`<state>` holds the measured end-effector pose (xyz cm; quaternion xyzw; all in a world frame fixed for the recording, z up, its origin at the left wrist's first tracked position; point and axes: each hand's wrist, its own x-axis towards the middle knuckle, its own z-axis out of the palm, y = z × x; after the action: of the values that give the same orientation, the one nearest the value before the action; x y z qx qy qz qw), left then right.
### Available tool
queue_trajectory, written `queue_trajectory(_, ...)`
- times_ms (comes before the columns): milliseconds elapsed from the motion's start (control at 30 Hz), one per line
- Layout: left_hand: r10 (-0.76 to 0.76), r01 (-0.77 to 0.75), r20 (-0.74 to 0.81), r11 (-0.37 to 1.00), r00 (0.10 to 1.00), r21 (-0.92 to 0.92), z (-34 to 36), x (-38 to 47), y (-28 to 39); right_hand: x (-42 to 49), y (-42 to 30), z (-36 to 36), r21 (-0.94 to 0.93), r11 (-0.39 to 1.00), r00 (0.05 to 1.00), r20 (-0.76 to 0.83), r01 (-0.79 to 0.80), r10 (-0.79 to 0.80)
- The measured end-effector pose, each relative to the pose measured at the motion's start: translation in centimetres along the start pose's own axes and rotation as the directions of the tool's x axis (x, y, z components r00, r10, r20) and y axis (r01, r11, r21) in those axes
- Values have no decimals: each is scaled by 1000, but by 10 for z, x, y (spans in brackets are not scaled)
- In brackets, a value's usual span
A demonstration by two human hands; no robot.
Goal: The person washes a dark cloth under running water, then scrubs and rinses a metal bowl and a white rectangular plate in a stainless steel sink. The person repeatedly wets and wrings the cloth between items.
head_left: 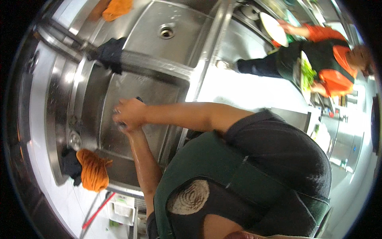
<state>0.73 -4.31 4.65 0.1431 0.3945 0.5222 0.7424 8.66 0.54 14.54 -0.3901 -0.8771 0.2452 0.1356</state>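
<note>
My right hand (130, 113) is curled over my left hand (126, 129), both above the bottom of a stainless steel sink basin (149, 86). The left hand is mostly hidden beneath the right. Small dark patches show beside the fingers and the right wrist; whether these belong to a held object I cannot tell. The left forearm has a wet shine. On the divider between the basins hangs a dark cloth (112, 55). An orange cloth (94, 170) and a black cloth (71, 165) lie over the sink's near left corner.
A second basin with a drain (166, 31) adjoins, with another orange cloth (117, 9) by it. At right a person (316, 59) in orange and a dark apron holds a white plate (273, 29) and a plate of greens (307, 74). A red handle (98, 210) and white containers (121, 209) are lower left.
</note>
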Motion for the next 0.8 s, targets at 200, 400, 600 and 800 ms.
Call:
queue_trajectory(200, 149, -123, -145, 977, 978, 175, -30, -3, -8, 2, -11, 32, -63, 982, 977, 101, -181, 186)
queue_trajectory(400, 194, -163, -192, 973, 962, 166, -39, -8, -4, 10, 8, 43, 42, 989, 990, -23, -139, 140)
queue_trajectory(600, 89, -102, -230, 994, 969, -47, -37, -8, 2, 9, 7, 49, 1, 994, 994, -12, -110, 110)
queue_trajectory(800, -90, -3, -299, 955, 950, -298, -24, -9, 22, 5, 24, 81, 139, 921, 929, -28, -363, 370)
